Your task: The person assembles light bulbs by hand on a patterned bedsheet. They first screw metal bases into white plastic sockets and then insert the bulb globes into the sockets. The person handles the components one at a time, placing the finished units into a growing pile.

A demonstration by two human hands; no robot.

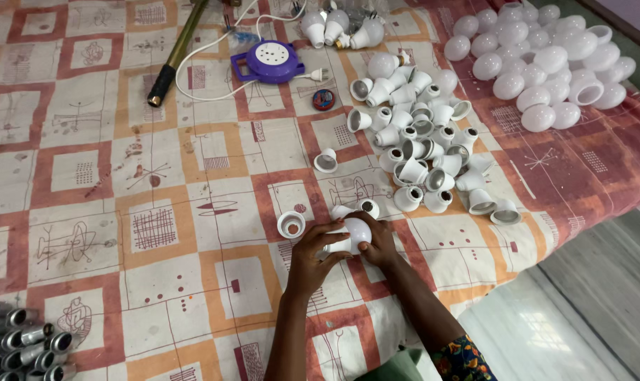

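**Both hands closed on a white bulb over the patterned cloth**

A patterned cloth [122, 212] in orange, red and cream squares covered the surface. A heap of white bulb domes [539, 63] lay at far right, a pile of white bulb housings [426, 141] near centre, metal caps [16, 342] at lower left. A purple round extension socket [270, 61] sat at top. The left hand [309, 261] and right hand [380, 243] met low in the middle, fingers [334, 231] grasping one white bulb [355, 231] between them, just above the cloth. A lone housing [290, 224] lay just beside the left hand.
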